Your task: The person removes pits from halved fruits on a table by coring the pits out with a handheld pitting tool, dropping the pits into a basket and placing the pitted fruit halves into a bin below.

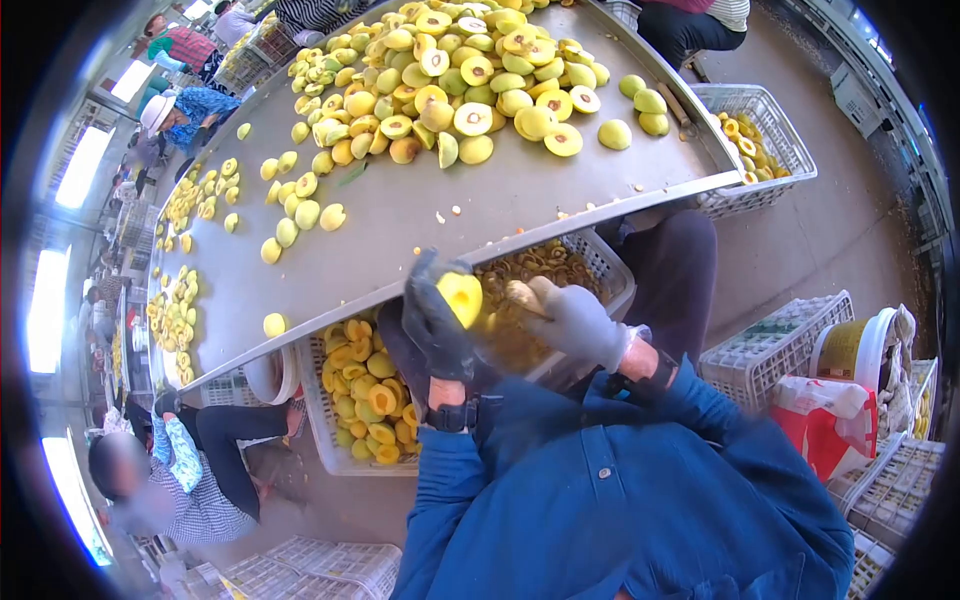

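Note:
My left hand [437,318], in a dark glove, holds a yellow peach half [461,298] with its hollow side showing. Close by on the right is my right hand [582,322] in a grey glove, fingers curled closed and pointing towards the fruit. What those fingers grip is blurred and cannot be made out. Beneath both hands stands a crate of brown pits [545,262]. To the left, another crate holds pitted yellow peach halves [370,395].
A metal table [400,225] with a raised edge bears a pile of cut peaches [440,85] and a wooden-handled tool [679,108]. More crates [775,345], a white bucket [858,345] and a red bag [822,425] stand at right. A co-worker [190,480] sits at left.

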